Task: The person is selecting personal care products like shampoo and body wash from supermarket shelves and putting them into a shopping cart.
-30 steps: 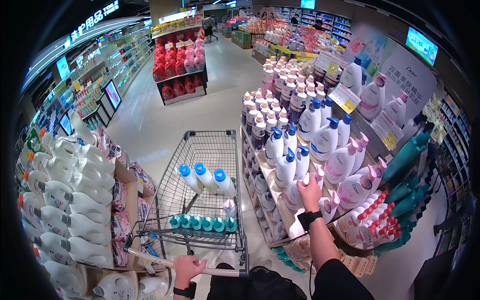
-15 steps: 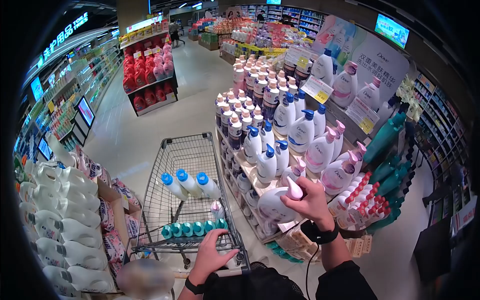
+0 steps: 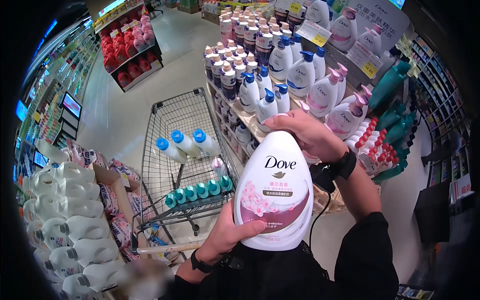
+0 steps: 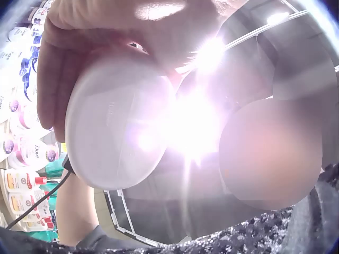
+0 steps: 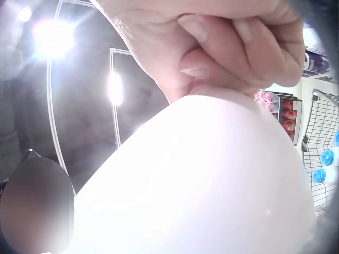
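Note:
A white Dove bottle with a pink floral label stands upright in front of the body, its label facing the camera. Around its top curl the fingers of my right hand, hiding the pump. The left hand grips the lower left side, thumb across the label. From below, the left wrist view shows the bottle's pale base against the left hand. In the right wrist view, the right hand is closed round the neck above the white bottle body.
A shopping cart holds blue-capped bottles and a row of teal-capped ones. Right of it stands a display of pump bottles; white jugs are stacked at the left. A red-bottle shelf stands farther back.
The right hand has lifted the bottle off the display and brought it before the body. My left hand has left the cart and taken hold of the bottle. The view has tilted down.

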`<state>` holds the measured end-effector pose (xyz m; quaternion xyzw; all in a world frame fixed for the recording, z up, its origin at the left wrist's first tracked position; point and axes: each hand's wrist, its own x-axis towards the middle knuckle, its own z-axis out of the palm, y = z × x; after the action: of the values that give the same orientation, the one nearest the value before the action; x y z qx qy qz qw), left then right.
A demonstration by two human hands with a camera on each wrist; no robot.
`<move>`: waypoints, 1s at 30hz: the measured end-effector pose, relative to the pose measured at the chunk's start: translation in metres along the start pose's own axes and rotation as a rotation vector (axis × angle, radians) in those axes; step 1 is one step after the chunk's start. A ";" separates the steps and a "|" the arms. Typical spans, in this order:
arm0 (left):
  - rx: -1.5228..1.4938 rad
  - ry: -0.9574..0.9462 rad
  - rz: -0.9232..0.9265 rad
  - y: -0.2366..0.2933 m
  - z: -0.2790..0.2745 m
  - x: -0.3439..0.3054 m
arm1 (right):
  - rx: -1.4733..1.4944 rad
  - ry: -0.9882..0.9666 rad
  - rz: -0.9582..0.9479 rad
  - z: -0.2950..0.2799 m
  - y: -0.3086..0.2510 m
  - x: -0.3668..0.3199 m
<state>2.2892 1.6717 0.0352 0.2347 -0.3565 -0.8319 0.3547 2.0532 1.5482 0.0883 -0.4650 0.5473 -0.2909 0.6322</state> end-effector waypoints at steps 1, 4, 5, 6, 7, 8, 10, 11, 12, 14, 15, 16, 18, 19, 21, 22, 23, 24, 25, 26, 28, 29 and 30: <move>0.000 0.022 0.003 -0.001 0.000 -0.002 | -0.004 0.000 0.005 0.002 0.002 0.001; 0.004 0.063 0.019 -0.006 0.006 -0.003 | 0.015 -0.009 -0.027 0.006 -0.003 -0.005; 0.008 0.071 0.030 -0.007 0.008 -0.001 | 0.017 -0.017 -0.030 0.004 -0.003 -0.006; 0.013 0.078 0.034 -0.010 0.009 -0.001 | 0.038 -0.020 -0.056 0.003 -0.002 -0.008; -0.020 0.076 0.023 -0.014 0.009 0.000 | 0.059 -0.024 -0.081 0.002 -0.002 -0.009; -0.052 0.074 0.012 -0.017 0.007 0.000 | 0.061 -0.032 -0.084 0.000 -0.001 -0.012; -0.173 0.051 0.023 -0.030 -0.010 0.000 | 0.214 -0.132 -0.113 -0.002 -0.001 -0.016; -0.298 0.020 0.032 -0.038 -0.021 -0.001 | 0.204 -0.158 -0.119 0.000 -0.002 -0.011; -0.615 -0.073 -0.069 -0.048 -0.035 -0.003 | 0.420 -0.272 -0.082 0.004 0.000 -0.015; -0.733 -0.091 -0.022 -0.064 -0.040 -0.006 | 0.500 -0.239 -0.090 0.018 0.006 -0.015; -0.851 -0.540 0.081 -0.052 -0.028 0.009 | 0.511 -0.006 -0.134 0.058 -0.009 -0.032; -0.699 -0.191 -0.028 -0.022 -0.007 0.001 | 0.559 -0.022 -0.145 0.067 -0.002 -0.025; -1.018 -0.579 0.038 -0.046 -0.028 0.012 | 0.525 -0.098 -0.148 0.076 -0.001 -0.024; -1.014 -0.567 0.030 -0.050 -0.028 0.014 | 0.534 -0.119 -0.129 0.077 0.002 -0.018; -1.193 -0.722 0.013 -0.056 -0.026 0.020 | 0.491 -0.098 -0.137 0.090 -0.015 -0.009; -1.190 -0.714 0.008 -0.058 -0.025 0.022 | 0.469 -0.098 -0.129 0.091 -0.017 -0.007; -1.219 -0.783 -0.004 -0.060 -0.024 0.023 | 0.511 -0.096 -0.118 0.095 -0.020 -0.008; -1.248 -0.852 -0.017 -0.061 -0.025 0.025 | 0.553 -0.094 -0.107 0.101 -0.025 -0.011; -1.241 -0.925 -0.001 -0.064 -0.026 0.030 | 0.549 -0.101 -0.105 0.102 -0.028 -0.013; -1.239 -0.924 0.007 -0.065 -0.026 0.030 | 0.537 -0.117 -0.122 0.103 -0.030 -0.014; -1.228 -0.924 0.038 -0.063 -0.026 0.028 | 0.522 -0.140 -0.136 0.104 -0.030 -0.014; -1.227 -0.923 0.046 -0.059 -0.028 0.024 | 0.495 -0.150 -0.145 0.103 -0.029 -0.013; -1.129 -0.830 0.023 -0.052 -0.033 0.018 | 0.468 -0.159 -0.154 0.101 -0.027 -0.011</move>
<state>2.2771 1.6697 -0.0277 -0.3265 0.0217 -0.9068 0.2657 2.1520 1.5746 0.1138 -0.3678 0.3766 -0.4192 0.7398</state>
